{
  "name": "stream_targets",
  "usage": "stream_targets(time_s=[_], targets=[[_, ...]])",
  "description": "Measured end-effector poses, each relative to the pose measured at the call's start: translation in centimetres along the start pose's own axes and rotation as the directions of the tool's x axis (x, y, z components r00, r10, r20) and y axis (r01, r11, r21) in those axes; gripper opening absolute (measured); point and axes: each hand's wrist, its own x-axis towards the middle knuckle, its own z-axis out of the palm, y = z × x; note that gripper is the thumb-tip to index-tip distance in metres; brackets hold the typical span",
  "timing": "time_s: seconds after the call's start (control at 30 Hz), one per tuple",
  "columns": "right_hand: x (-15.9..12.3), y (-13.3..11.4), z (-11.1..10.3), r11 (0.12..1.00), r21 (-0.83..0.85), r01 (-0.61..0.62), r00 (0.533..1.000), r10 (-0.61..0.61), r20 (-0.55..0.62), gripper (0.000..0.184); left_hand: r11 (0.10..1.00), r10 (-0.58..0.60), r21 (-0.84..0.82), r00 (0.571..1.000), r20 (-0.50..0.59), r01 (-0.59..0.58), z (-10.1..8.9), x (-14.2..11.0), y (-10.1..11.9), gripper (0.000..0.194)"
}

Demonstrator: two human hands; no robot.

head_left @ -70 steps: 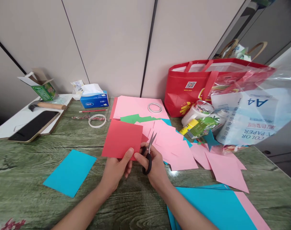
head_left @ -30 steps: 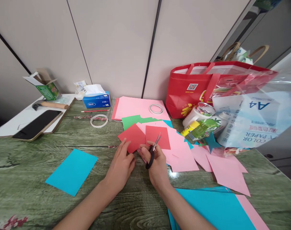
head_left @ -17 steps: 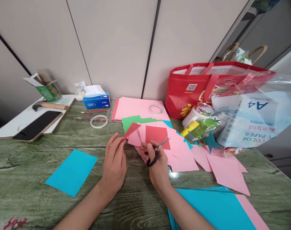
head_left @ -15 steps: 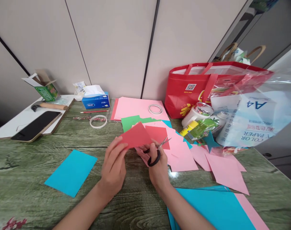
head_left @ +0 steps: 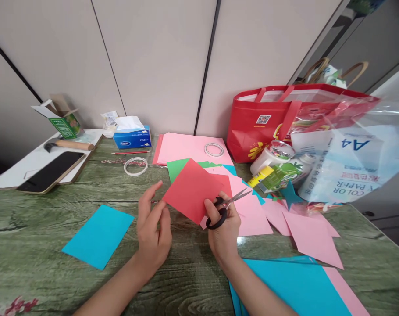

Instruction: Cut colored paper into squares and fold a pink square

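A red sheet of paper point(head_left: 194, 191) is held up over the table by its right side in my right hand point(head_left: 227, 232). The same hand grips a pair of scissors point(head_left: 230, 200) by the black handles, blades pointing right and slightly parted. My left hand point(head_left: 155, 224) is open at the paper's left corner, fingers spread and curved; a fingertip appears to touch that corner. Behind the held sheet lies another red piece point(head_left: 226, 183) on pink papers point(head_left: 252, 217). A green paper point(head_left: 177, 169) is partly covered too. Some fingers of my right hand are hidden behind the red sheet.
A blue sheet point(head_left: 99, 237) lies at left; blue and pink papers point(head_left: 285, 285) are front right. Tape rolls point(head_left: 135, 166), a pencil point(head_left: 130, 152), tissues point(head_left: 132, 137), a phone point(head_left: 51, 172) and a hammer point(head_left: 69, 144) sit behind. A red bag point(head_left: 248, 127) stands back right.
The red sheet has turned to face me more fully, shifting slightly right. My left hand's fingers have loosened from it and spread. My right hand with the scissors has moved a little right.
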Motion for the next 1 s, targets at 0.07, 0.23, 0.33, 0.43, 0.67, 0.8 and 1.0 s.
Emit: stream_targets(time_s=[0.07,0.23,0.33,0.43,0.67,0.8,1.0], targets=[[0.0,-0.1,0.0,1.0,-0.001,0.014,1.0,-0.014,-0.019,0.035,0.994,-0.074,-0.077,0.995,0.067,0.08,0.1,0.1,0.1,0.03],[-0.2,-0.1,0.0,1.0,-0.006,0.022,1.0,-0.022,0.019,0.032,0.972,-0.2,-0.091,0.968,0.153,0.215,0.3,0.2,0.3,0.021],[-0.3,0.2,-0.1,0.999,-0.014,0.035,0.998,-0.034,0.057,0.033,0.924,-0.341,-0.099,0.914,0.219,0.369,0.3,0.4,0.7,0.016],[-0.3,0.5,-0.4,0.997,-0.053,0.059,0.996,-0.055,0.07,0.034,0.848,-0.433,-0.183,0.85,0.3,0.497,0.4,0.6,1.2,0.017],[-0.4,0.5,-0.3,0.998,-0.05,0.031,0.994,-0.026,0.105,0.035,0.846,-0.49,-0.113,0.842,0.225,0.522,0.4,0.6,1.1,0.031],[-0.4,-0.1,0.2,0.999,0.034,0.0,0.995,-0.003,0.099,0.03,0.973,-0.224,-0.028,0.965,0.135,0.229,0.4,0.0,-0.2,0.028],[-0.6,-0.1,0.0,1.0,-0.015,0.014,0.97,-0.01,0.245,0.031,0.975,0.206,0.028,0.944,0.258,-0.221,0.8,-0.5,-1.3,0.048]])
